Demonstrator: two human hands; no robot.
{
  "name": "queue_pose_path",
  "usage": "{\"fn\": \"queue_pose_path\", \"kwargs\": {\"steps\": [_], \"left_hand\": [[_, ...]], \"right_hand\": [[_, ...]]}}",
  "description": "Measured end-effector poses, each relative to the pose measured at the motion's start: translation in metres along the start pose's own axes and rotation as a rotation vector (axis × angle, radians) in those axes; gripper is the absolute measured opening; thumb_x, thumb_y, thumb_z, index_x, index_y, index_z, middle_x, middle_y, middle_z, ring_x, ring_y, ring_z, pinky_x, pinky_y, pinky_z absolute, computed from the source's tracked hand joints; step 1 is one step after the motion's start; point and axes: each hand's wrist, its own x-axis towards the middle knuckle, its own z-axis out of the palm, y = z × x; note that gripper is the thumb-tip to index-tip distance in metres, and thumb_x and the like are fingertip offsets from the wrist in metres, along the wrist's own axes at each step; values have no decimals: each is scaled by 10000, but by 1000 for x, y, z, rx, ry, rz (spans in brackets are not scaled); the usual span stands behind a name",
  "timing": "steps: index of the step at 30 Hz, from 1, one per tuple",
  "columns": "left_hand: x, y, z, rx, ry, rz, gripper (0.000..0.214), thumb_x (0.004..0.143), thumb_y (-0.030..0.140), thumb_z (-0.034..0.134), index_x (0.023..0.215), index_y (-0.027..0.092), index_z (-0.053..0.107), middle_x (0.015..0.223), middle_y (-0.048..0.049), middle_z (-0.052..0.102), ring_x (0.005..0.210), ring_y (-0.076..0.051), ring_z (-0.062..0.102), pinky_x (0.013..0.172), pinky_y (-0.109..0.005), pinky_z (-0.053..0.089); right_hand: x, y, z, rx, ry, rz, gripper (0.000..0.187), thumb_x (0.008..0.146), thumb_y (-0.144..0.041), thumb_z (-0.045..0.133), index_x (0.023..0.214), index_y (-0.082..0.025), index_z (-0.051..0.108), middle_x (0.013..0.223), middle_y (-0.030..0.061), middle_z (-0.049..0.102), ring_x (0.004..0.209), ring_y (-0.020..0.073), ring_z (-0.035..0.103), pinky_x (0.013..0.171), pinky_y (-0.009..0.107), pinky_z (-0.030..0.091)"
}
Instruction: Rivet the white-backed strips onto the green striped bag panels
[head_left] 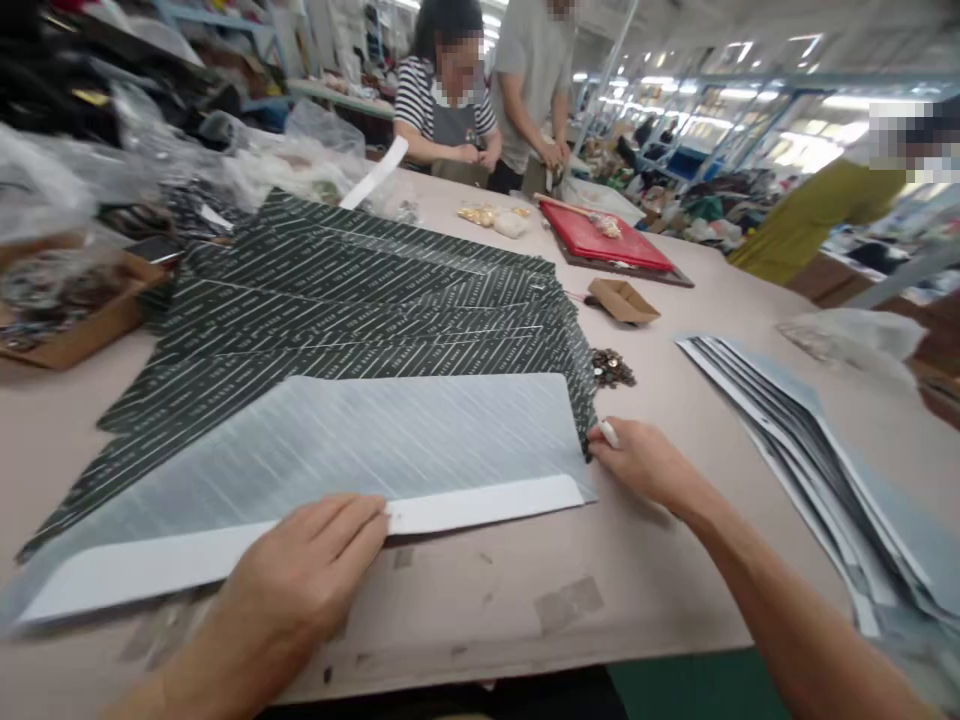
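Observation:
A pale grey-blue fabric panel (420,440) lies in front of me, with a stiff white strip (480,503) along its near edge. Over the middle of that strip lies my left hand (322,550), fingers together and bent over it; its thumb is hidden. My right hand (637,460) is closed in a pinch beside the panel's right end, next to the dark fabric's edge. A small white piece (609,433) shows at its fingertips; I cannot tell its kind. Behind the panel spreads a stack of dark green, white-striped fabric pieces (375,290).
Small metal fasteners (611,368) are heaped beyond my right hand, near a cardboard tray (624,301) and a red board (607,235). Layered panels (787,450) lie at right. A box of metal parts (75,320) stands left. Two people work across the table (510,590).

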Motion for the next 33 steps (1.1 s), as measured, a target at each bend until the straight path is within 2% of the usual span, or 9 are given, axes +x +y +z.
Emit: {"fn": "queue_pose_path", "kwargs": {"steps": [3, 6, 11, 14, 17, 19, 23, 29, 33], "left_hand": [[-10, 12, 8, 22, -9, -62, 256, 989, 48, 405, 1101, 84, 632, 1074, -92, 673, 978, -219, 612, 883, -359, 486], [-17, 19, 11, -85, -24, -121, 236, 997, 85, 457, 1175, 103, 611, 1177, -80, 654, 1075, -231, 586, 934, -375, 467], [-25, 20, 6, -185, -120, -154, 314, 1022, 110, 367, 1216, 167, 607, 1284, -31, 617, 1155, -234, 544, 933, -384, 463], [-27, 21, 4, -212, -149, -194, 328, 1031, 124, 356, 1256, 179, 588, 1323, -18, 598, 1206, -222, 517, 982, -381, 445], [-28, 22, 4, -223, -143, -213, 327, 1036, 143, 366, 1280, 179, 580, 1346, -20, 586, 1246, -221, 494, 1017, -379, 419], [-28, 23, 5, -218, -127, -208, 333, 1032, 139, 366, 1277, 183, 587, 1341, -23, 589, 1246, -220, 498, 1018, -376, 413], [-32, 20, 11, -179, -76, -161, 383, 1019, 121, 321, 1279, 180, 596, 1310, -46, 607, 1207, -229, 532, 997, -376, 407], [-41, 14, 23, -165, -19, -98, 407, 991, 118, 334, 1303, 182, 587, 1335, -44, 594, 1211, -245, 528, 1011, -383, 371], [-38, 13, 22, -134, -3, -69, 423, 964, 103, 340, 1289, 188, 597, 1319, -39, 604, 1190, -246, 535, 971, -379, 395]], "right_hand": [[3, 4, 2, 27, -6, 24, 152, 798, -200, 608, 874, -196, 740, 837, 72, 765, 781, 222, 675, 700, 289, 440], [3, 9, 3, 69, -47, 68, 173, 789, -277, 612, 865, -191, 742, 715, 31, 730, 655, 186, 650, 615, 269, 444], [0, 12, 4, 169, -115, 177, 282, 768, -363, 578, 883, -165, 743, 459, -41, 527, 418, 139, 478, 446, 256, 363], [-2, 7, 3, 227, -126, 211, 222, 736, -366, 590, 752, -182, 712, 439, -40, 496, 407, 133, 449, 436, 256, 350], [-3, -3, 0, 182, -118, 165, 206, 725, -336, 590, 562, -211, 608, 436, -30, 486, 422, 125, 437, 448, 251, 324], [-4, -8, -2, 161, -98, 151, 193, 717, -297, 594, 542, -216, 579, 469, -27, 514, 448, 117, 446, 465, 242, 321], [-4, -12, 1, 175, -58, 201, 91, 710, -271, 596, 719, -208, 662, 486, -49, 531, 438, 114, 462, 463, 231, 342], [-9, -10, 4, 341, -54, 253, 231, 726, -350, 586, 831, -159, 663, 463, -67, 497, 380, 103, 423, 403, 230, 341], [-17, -24, -10, 431, -20, 233, 344, 727, -364, 623, 993, -146, 634, 557, -51, 573, 411, 93, 447, 419, 224, 370]]}}
